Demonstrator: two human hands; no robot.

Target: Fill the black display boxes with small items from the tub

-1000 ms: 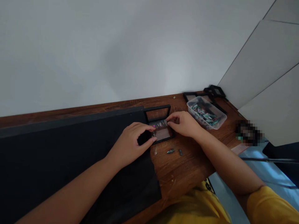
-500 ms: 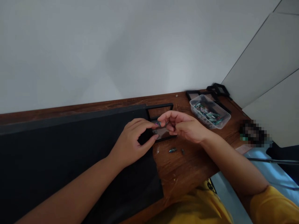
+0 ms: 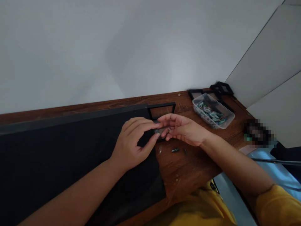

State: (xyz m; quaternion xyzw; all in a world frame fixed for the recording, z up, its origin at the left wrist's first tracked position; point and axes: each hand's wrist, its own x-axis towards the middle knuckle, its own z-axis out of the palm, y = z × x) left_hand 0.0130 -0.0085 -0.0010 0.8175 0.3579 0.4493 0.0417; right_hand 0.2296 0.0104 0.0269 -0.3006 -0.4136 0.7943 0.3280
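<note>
A shallow black case (image 3: 162, 110) lies with its windowed lid raised, at the right edge of a black mat. My left hand (image 3: 135, 138) curls around the case's left side, thumb and fingertips touching it. Over the case bottom hovers my right hand (image 3: 184, 128), its fingers apart and bent toward the left fingertips. A tiny shiny coloured piece shows where the fingertips meet; which hand touches it is unclear. Two small dark-green glossy pieces, perhaps press-on nails, lie nearby: one larger piece (image 3: 175, 150) and one smaller piece (image 3: 185, 152). Most of the case's inside is hidden by my hands.
A clear plastic tub (image 3: 213, 111) of many shiny green pieces stands to the right. Behind it are several black cases (image 3: 224, 88) by the wall. The black mat (image 3: 70, 157) covers the left of the wooden table (image 3: 199, 169). A blurred-out object (image 3: 257, 133) sits at right.
My right hand's fingers have spread and its thumb has shifted left over the case. My left hand stays at the case. The view has shifted slightly.
</note>
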